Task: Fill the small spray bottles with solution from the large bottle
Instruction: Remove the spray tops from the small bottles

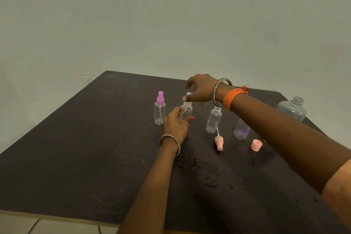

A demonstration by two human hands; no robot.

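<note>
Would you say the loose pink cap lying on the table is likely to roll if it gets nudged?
Probably yes: the pink cap lies on its side, and it looks round. Its slight taper suggests it would curve rather than run straight. It looks like light plastic, so a small touch should move it.

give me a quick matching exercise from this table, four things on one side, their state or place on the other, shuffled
Things:
1. purple-topped spray bottle
2. white-topped spray bottle
3. pink sprayer head
4. large bottle

States:
a. lying on the table, off its bottle
b. standing capped, untouched
c. open-necked, at the table's far right edge
d. held by the left hand

Pairs: 1-b, 2-d, 3-a, 4-c
</note>
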